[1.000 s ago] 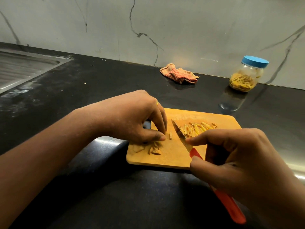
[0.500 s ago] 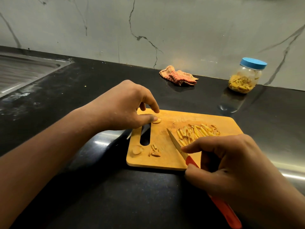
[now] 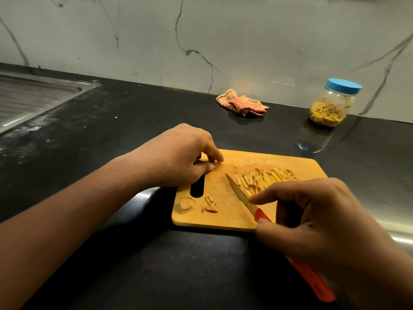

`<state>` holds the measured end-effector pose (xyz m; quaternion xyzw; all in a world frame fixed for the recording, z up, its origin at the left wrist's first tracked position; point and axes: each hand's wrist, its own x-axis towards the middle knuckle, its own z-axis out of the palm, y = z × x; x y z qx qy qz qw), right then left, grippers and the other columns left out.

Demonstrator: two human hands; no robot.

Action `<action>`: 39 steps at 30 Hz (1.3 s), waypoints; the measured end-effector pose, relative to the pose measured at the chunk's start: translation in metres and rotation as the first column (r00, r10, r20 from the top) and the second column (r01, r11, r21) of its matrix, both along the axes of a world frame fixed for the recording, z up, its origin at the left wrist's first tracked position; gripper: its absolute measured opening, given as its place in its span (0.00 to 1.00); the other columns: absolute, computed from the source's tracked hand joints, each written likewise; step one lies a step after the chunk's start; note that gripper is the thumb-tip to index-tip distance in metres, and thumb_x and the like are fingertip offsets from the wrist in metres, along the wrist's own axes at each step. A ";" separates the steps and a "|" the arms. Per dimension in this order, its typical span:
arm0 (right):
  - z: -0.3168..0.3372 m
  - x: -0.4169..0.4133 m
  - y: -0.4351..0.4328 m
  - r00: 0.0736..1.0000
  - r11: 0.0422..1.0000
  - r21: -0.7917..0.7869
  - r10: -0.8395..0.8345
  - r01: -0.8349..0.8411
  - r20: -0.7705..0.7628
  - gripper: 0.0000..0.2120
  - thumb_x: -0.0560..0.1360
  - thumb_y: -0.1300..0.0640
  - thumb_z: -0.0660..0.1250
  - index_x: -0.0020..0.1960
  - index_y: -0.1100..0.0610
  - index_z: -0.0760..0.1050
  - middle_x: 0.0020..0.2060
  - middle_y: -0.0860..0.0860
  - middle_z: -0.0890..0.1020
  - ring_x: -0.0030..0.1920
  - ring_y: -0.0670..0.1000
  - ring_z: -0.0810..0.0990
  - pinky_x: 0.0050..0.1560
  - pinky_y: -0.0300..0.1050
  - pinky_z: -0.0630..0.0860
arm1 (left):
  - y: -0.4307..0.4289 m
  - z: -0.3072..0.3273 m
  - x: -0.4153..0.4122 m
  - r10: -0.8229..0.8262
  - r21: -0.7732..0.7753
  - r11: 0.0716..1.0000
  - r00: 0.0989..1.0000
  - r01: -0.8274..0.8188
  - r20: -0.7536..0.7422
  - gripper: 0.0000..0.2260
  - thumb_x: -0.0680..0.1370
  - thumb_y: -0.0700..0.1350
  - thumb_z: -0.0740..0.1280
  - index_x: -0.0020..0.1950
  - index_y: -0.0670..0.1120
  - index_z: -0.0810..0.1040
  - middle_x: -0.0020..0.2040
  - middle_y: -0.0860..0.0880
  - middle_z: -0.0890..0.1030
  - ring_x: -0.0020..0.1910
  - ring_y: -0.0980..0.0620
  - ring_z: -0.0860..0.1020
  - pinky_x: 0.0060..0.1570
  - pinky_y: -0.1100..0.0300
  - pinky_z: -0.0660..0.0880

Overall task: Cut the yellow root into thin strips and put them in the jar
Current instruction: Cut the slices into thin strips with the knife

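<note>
A wooden cutting board (image 3: 225,220) lies on the black counter. On its right half sits a pile of thin yellow root strips (image 3: 263,180). My left hand (image 3: 178,155) is at the board's far left corner, thumb and forefinger pinching a small root slice that is mostly hidden. My right hand (image 3: 319,222) grips a red-handled knife (image 3: 241,195), its blade lying flat-angled over the board just left of the strips. A round root slice (image 3: 186,202) and some peel scraps (image 3: 210,205) lie near the board's handle slot. The jar (image 3: 333,106), blue lid on, holds yellow strips at the back right.
A crumpled striped cloth (image 3: 243,105) lies by the marble wall behind the board. A steel sink drainboard (image 3: 29,97) fills the far left. Wet smears mark the black counter (image 3: 111,130) between the sink and the board.
My left hand has moved from the board's middle up to its far left corner, taking a root slice with it. The knife drew back slightly from the strips.
</note>
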<state>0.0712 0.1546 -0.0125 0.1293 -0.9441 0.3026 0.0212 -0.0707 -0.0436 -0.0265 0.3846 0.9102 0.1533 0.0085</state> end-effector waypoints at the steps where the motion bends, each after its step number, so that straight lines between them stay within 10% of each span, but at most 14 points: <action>1: 0.001 0.000 0.000 1.000 1.000 0.000 -0.004 0.004 0.001 0.12 0.62 0.45 0.70 0.46 0.44 0.82 0.28 0.46 0.79 0.28 0.47 0.77 0.27 0.36 0.71 | 0.000 0.000 0.000 -0.002 -0.003 1.000 1.000 0.002 -0.001 0.13 0.79 0.48 0.67 0.63 0.57 0.80 0.55 0.61 0.76 0.47 0.60 0.76 0.41 0.72 0.68; 10: 0.006 -0.003 0.004 0.998 0.997 -0.051 -0.060 0.061 0.025 0.11 0.61 0.47 0.72 0.44 0.45 0.83 0.29 0.52 0.80 0.29 0.51 0.78 0.30 0.52 0.76 | 0.003 0.000 0.006 -0.025 0.022 0.999 0.999 0.024 0.021 0.12 0.78 0.53 0.69 0.60 0.56 0.82 0.54 0.58 0.80 0.49 0.59 0.78 0.45 0.71 0.73; 21: 0.007 -0.002 0.009 0.992 0.994 -0.028 -0.111 0.109 -0.057 0.10 0.62 0.49 0.72 0.43 0.46 0.83 0.26 0.50 0.79 0.26 0.50 0.76 0.28 0.48 0.74 | 0.002 0.007 0.010 -0.091 0.123 0.990 0.963 0.061 0.255 0.12 0.74 0.51 0.73 0.58 0.56 0.83 0.47 0.60 0.82 0.48 0.61 0.79 0.43 0.69 0.76; 39: 0.008 0.001 0.006 0.998 0.998 0.019 -0.057 0.057 -0.003 0.12 0.62 0.46 0.70 0.45 0.45 0.82 0.27 0.48 0.80 0.29 0.49 0.78 0.29 0.48 0.75 | 0.006 -0.002 0.012 -0.126 0.247 0.966 0.971 0.074 0.204 0.09 0.70 0.56 0.73 0.49 0.57 0.86 0.46 0.58 0.83 0.46 0.57 0.79 0.42 0.56 0.80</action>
